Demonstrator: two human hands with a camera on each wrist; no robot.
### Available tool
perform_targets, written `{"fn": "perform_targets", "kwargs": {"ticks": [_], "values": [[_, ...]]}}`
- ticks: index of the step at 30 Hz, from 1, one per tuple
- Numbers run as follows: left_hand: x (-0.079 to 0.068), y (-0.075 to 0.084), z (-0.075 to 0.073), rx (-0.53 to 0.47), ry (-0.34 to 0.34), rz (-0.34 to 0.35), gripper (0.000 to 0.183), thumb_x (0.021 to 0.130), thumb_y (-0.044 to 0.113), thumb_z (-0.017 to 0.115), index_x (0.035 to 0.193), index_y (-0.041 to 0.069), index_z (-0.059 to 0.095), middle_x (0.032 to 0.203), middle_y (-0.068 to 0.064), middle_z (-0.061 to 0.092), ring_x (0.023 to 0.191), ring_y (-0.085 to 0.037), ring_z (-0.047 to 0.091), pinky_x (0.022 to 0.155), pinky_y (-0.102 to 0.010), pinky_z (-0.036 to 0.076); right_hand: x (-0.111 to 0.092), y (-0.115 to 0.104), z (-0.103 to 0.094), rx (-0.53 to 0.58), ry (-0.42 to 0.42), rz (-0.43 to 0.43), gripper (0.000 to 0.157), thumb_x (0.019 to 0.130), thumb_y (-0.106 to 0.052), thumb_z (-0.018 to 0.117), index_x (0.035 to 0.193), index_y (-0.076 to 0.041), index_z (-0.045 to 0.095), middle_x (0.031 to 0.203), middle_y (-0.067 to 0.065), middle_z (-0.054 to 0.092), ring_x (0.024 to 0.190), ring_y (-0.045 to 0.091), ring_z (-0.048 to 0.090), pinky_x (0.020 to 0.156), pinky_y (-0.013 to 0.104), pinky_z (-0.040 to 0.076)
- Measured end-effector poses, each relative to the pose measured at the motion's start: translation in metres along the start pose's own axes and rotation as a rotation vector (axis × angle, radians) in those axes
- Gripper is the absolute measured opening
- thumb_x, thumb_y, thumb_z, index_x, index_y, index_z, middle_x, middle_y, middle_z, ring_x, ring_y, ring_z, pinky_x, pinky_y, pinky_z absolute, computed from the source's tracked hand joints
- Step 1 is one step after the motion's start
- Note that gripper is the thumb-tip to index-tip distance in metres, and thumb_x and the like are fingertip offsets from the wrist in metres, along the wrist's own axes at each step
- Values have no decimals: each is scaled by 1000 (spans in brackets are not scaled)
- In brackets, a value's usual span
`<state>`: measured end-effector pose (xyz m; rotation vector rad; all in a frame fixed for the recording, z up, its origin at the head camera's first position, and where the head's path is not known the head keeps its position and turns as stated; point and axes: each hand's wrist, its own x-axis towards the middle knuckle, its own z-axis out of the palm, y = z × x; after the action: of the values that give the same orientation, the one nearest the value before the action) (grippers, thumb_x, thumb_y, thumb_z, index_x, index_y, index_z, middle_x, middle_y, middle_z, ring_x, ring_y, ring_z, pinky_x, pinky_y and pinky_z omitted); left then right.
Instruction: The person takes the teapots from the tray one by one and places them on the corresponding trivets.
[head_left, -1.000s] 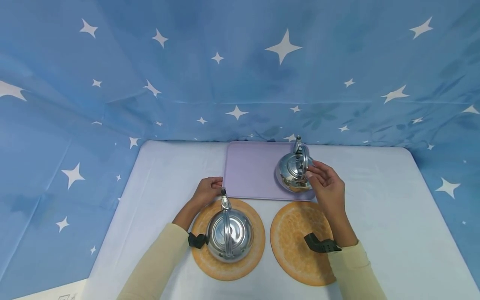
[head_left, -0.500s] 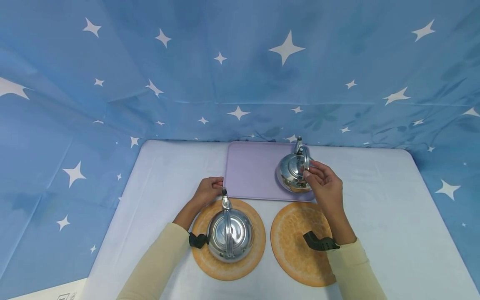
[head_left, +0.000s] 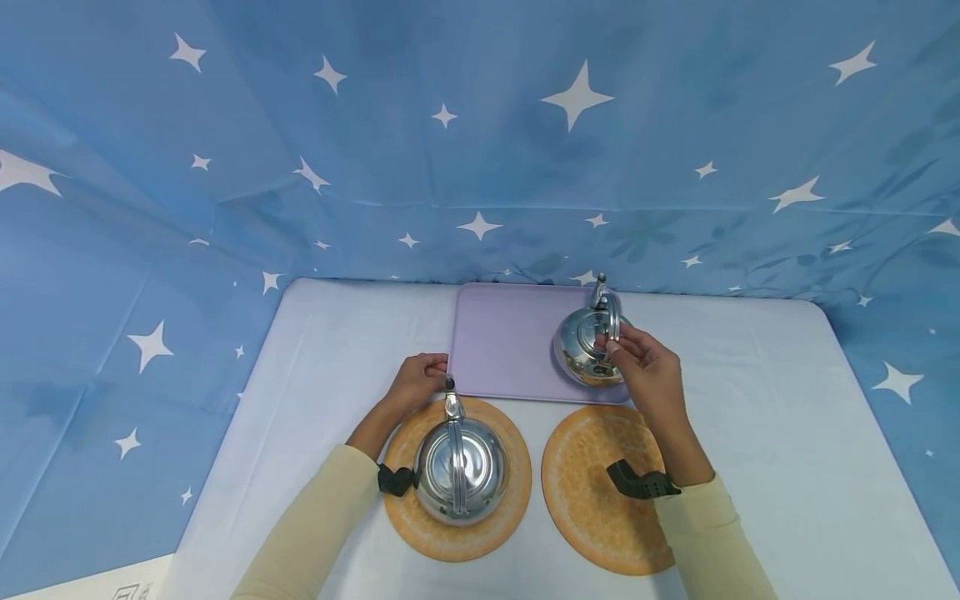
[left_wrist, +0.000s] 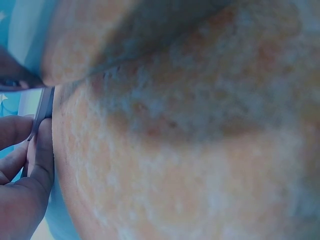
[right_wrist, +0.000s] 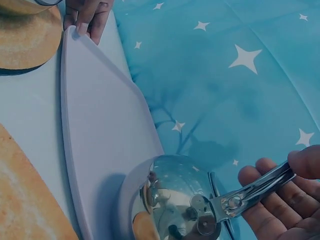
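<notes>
A shiny metal kettle (head_left: 587, 350) stands on the right end of a light purple tray (head_left: 502, 342), spout toward the far edge. My right hand (head_left: 651, 367) holds its raised handle; in the right wrist view the thumb lies on one side of the handle (right_wrist: 255, 195) and the fingers on the other. At the tray's near left corner, my left hand (head_left: 414, 383) pinches the rim, which the left wrist view also shows between the fingers (left_wrist: 42, 150). A second metal kettle (head_left: 480, 475) stands on the left orange round mat (head_left: 517, 492), beside my left wrist.
Another orange round mat (head_left: 577, 483) lies on the right, under my right forearm. A white cloth (head_left: 780, 450) covers the table. Blue star-patterned fabric (head_left: 480, 133) rises behind the table and along its sides. Printed paper (head_left: 112, 579) shows at the lower left.
The fingers of my right hand have slipped farther through the kettle's handle, and that hand has shifted slightly left. My left hand keeps its place at the tray's rim.
</notes>
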<state>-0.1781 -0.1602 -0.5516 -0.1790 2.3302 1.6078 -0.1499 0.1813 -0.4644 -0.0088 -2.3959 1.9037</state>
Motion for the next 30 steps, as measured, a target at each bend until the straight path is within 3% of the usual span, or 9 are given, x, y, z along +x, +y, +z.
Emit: {"fn": "perform_targets", "kwargs": {"ticks": [8,17,30], "values": [[0,-2,1,-5,2,-7,41,85,-4,63,125,-10,58,100,-13,65,87,-19,62,71,-24,51,3,-1,-3,-117,-69,-4,35,102,-19,51,125,5,58,107,17,69,105,15,63,83,17,49],[-1,4,0,9,10,6,41,86,-3,63,125,-10,58,102,-14,65,90,-22,62,75,-25,51,5,-5,-3,-129,-103,-19,30,103,-15,49,121,7,54,102,19,68,96,16,62,70,18,48],[-2,2,0,11,10,-9,42,85,-3,64,126,-9,58,102,-13,65,90,-21,62,74,-25,51,3,-1,-3,-139,-97,1,26,104,-14,45,117,8,52,102,19,67,92,25,62,78,32,52]]}}
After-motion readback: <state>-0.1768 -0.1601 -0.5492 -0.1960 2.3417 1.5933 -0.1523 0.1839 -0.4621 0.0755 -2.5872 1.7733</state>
